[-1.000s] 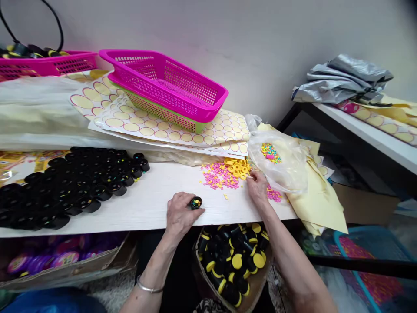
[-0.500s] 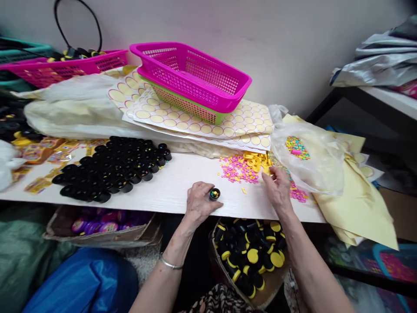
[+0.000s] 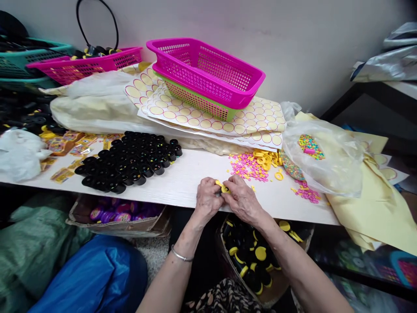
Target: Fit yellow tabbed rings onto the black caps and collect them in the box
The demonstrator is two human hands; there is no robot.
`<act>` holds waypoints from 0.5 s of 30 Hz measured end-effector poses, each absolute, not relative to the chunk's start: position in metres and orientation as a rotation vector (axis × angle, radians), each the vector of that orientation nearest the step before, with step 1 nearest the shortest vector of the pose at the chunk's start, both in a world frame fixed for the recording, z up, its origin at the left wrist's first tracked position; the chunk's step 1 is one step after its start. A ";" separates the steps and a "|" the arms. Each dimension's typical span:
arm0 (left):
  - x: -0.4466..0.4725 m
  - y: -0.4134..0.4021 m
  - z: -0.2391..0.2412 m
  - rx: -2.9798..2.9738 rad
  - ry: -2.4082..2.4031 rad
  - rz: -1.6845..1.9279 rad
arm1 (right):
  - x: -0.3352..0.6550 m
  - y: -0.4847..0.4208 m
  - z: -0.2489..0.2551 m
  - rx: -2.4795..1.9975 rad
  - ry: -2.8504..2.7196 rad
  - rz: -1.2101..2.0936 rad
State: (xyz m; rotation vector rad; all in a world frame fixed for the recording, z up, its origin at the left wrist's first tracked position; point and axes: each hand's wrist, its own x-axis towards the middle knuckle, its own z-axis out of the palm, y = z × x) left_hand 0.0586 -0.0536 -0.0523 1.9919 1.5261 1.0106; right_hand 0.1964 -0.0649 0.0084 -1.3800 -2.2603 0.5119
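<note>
Both hands meet at the table's [image 3: 182, 193] front edge, near its middle. Left hand [image 3: 207, 201] curled tight, right hand [image 3: 243, 201] pinching; fingertips of both close on one yellow ring [image 3: 224, 188], which sits between them, equally near each. Ring's tilt unclear. Loose rings [image 3: 265, 158] lie back-right of the hands, black pots [image 3: 130, 161] to the left.

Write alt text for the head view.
Two hands meet at the front edge of the white table, the left hand and right hand pinching a small yellow piece between them. Left of them stands a cluster of black cups; behind lie pink beads, yellow rings and a pink basket.
</note>
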 end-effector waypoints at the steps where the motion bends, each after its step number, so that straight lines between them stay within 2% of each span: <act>1: 0.058 -0.054 -0.051 1.980 1.511 1.001 | 0.196 -0.065 0.009 -1.377 -2.269 0.516; 4: 0.053 -0.054 -0.044 1.822 1.424 1.024 | 0.195 -0.064 0.008 -1.369 -2.231 0.588; 9: 0.061 -0.059 -0.035 1.069 1.355 1.248 | 0.194 -0.060 -0.002 -1.320 -1.939 0.806; 15: 0.084 -0.060 -0.035 0.910 1.378 1.250 | 0.191 -0.058 -0.021 -1.211 -1.266 1.257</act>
